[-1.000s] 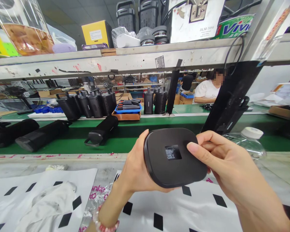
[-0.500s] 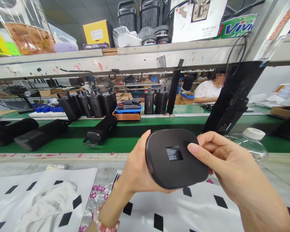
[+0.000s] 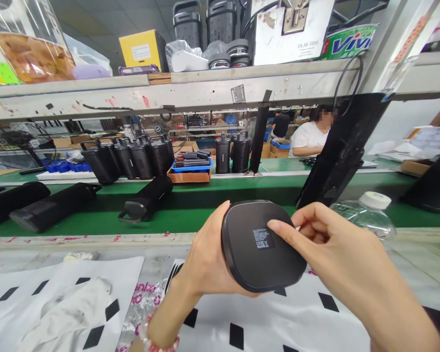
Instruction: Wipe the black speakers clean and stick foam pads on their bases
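Note:
I hold a black rounded speaker (image 3: 258,254) end-on in front of me, its flat base with a small grey label facing the camera. My left hand (image 3: 205,259) wraps its left side from below, a pink bead bracelet on the wrist. My right hand (image 3: 330,249) grips its right edge, the thumb lying across the base beside the label. Both hands hover above a white sheet with black squares (image 3: 264,327) on the bench.
A green conveyor belt (image 3: 190,220) carries black speakers lying down (image 3: 146,200) and standing (image 3: 132,156). A plastic bottle (image 3: 366,210) stands at right. A black stand (image 3: 337,151) leans behind. Another person (image 3: 308,137) sits across. A cluttered shelf (image 3: 205,90) hangs overhead.
My right thumb slid left across the speaker's base toward the label. The speaker dropped slightly and the view shifted a little right.

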A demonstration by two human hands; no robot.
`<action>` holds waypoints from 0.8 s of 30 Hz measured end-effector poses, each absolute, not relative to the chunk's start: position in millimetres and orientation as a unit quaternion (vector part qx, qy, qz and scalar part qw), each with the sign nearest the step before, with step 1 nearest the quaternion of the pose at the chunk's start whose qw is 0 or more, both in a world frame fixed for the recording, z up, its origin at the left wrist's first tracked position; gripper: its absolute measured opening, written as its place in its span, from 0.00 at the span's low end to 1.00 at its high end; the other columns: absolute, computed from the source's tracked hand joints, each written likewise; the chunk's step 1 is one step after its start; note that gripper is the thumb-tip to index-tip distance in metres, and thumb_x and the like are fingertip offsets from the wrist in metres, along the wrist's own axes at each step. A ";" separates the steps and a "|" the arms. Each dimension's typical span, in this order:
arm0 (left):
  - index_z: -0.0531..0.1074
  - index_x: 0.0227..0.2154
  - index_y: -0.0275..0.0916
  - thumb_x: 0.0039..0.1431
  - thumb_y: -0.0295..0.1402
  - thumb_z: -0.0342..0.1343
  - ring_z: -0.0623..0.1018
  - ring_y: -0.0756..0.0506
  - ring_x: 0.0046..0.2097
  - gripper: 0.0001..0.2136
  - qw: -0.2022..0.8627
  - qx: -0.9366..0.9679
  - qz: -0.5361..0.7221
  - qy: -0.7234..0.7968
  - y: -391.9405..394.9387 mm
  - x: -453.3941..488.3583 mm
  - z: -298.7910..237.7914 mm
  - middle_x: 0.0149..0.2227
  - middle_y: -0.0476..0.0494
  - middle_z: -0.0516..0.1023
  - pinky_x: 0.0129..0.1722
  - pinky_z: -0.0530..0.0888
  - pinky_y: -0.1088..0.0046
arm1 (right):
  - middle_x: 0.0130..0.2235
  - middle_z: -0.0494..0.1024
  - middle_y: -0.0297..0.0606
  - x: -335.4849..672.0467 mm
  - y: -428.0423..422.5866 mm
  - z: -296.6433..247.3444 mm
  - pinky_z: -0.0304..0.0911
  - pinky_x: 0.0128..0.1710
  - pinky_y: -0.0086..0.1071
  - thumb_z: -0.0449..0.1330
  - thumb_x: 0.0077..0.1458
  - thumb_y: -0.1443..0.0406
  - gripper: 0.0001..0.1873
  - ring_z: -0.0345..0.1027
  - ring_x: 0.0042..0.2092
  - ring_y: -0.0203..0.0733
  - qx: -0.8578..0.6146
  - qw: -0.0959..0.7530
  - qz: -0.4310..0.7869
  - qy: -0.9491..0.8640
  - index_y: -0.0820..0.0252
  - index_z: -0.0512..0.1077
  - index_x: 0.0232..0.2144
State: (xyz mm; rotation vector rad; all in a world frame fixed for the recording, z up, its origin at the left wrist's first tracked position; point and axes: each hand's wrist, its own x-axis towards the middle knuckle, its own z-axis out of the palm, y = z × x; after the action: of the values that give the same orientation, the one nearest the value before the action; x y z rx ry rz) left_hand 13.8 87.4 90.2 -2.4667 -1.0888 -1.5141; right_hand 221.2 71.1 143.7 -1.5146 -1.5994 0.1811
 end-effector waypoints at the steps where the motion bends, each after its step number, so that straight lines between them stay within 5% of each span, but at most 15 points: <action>1: 0.37 0.67 0.43 0.23 0.47 0.75 0.77 0.29 0.53 0.68 0.028 -0.799 -0.490 -0.348 87.5 14.3 90.3 0.57 0.27 0.70 0.47 0.79 0.53 | 0.15 0.65 0.28 228.1 73.0 143.5 0.49 0.14 0.30 0.61 0.46 0.38 0.27 0.56 0.15 0.37 -0.646 0.410 0.014 -0.643 0.54 0.67 0.24; 4: 0.37 0.67 0.43 0.24 0.48 0.74 0.77 0.29 0.54 0.68 0.026 -0.799 -0.492 -0.345 87.0 16.0 91.4 0.57 0.29 0.71 0.49 0.78 0.53 | 0.24 0.76 0.41 235.7 69.8 146.3 0.58 0.19 0.39 0.51 0.51 0.35 0.32 0.68 0.21 0.49 -0.683 0.367 -0.199 -0.600 0.56 0.73 0.31; 6: 0.37 0.68 0.43 0.25 0.48 0.74 0.77 0.30 0.54 0.68 0.021 -0.800 -0.491 -0.344 86.4 17.1 90.9 0.57 0.30 0.71 0.50 0.78 0.54 | 0.45 0.79 0.53 224.9 62.2 146.8 0.67 0.37 0.49 0.46 0.62 0.43 0.32 0.74 0.44 0.60 -0.585 0.398 -0.298 -0.641 0.63 0.72 0.48; 9: 0.41 0.68 0.44 0.29 0.48 0.73 0.76 0.31 0.56 0.64 0.027 -0.792 -0.509 -0.335 87.6 16.4 85.8 0.59 0.32 0.70 0.51 0.77 0.56 | 0.66 0.60 0.46 200.5 57.2 141.5 0.55 0.60 0.50 0.43 0.68 0.55 0.30 0.53 0.66 0.53 -0.413 0.362 -0.260 -0.794 0.62 0.55 0.66; 11: 0.43 0.68 0.44 0.30 0.48 0.73 0.76 0.32 0.55 0.62 0.031 -0.769 -0.535 -0.349 90.3 12.5 81.4 0.59 0.33 0.69 0.50 0.77 0.58 | 0.67 0.59 0.39 195.6 65.5 137.3 0.54 0.62 0.51 0.40 0.68 0.54 0.29 0.51 0.67 0.50 -0.436 0.313 -0.163 -0.828 0.58 0.54 0.67; 14: 0.47 0.67 0.44 0.30 0.49 0.73 0.76 0.35 0.54 0.59 0.043 -0.714 -0.589 -0.376 94.8 2.0 80.1 0.58 0.35 0.68 0.49 0.77 0.60 | 0.65 0.62 0.42 215.4 93.2 134.2 0.51 0.62 0.57 0.35 0.65 0.46 0.37 0.51 0.67 0.55 -0.571 0.331 -0.012 -0.751 0.60 0.60 0.64; 18: 0.59 0.61 0.43 0.35 0.48 0.71 0.75 0.40 0.50 0.48 0.137 -0.648 -0.670 -0.335 94.5 -12.8 91.5 0.54 0.39 0.67 0.47 0.75 0.65 | 0.62 0.68 0.44 248.8 137.4 123.2 0.54 0.63 0.49 0.41 0.60 0.39 0.41 0.61 0.62 0.55 -0.588 0.371 0.208 -0.688 0.58 0.68 0.60; 21: 0.64 0.57 0.43 0.38 0.52 0.68 0.73 0.41 0.48 0.42 0.184 -0.597 -0.713 -0.318 92.0 -20.9 100.7 0.51 0.42 0.67 0.48 0.72 0.64 | 0.49 0.79 0.48 247.1 161.2 104.5 0.64 0.54 0.47 0.45 0.55 0.35 0.41 0.73 0.50 0.55 -0.551 0.283 0.372 -0.691 0.59 0.77 0.49; 24: 0.64 0.56 0.45 0.40 0.59 0.64 0.70 0.39 0.51 0.41 0.118 -0.510 -0.784 -0.334 92.2 -26.3 105.6 0.53 0.42 0.65 0.54 0.68 0.60 | 0.41 0.82 0.46 231.7 169.4 90.5 0.66 0.49 0.46 0.43 0.54 0.33 0.40 0.74 0.45 0.54 -0.508 0.198 0.472 -0.693 0.53 0.81 0.35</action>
State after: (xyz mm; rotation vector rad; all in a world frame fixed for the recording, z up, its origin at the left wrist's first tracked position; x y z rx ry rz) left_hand -26.3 92.2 105.6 -1.4925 -0.9759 -2.2932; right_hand 231.7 169.4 90.5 -1.4207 -1.9402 1.3205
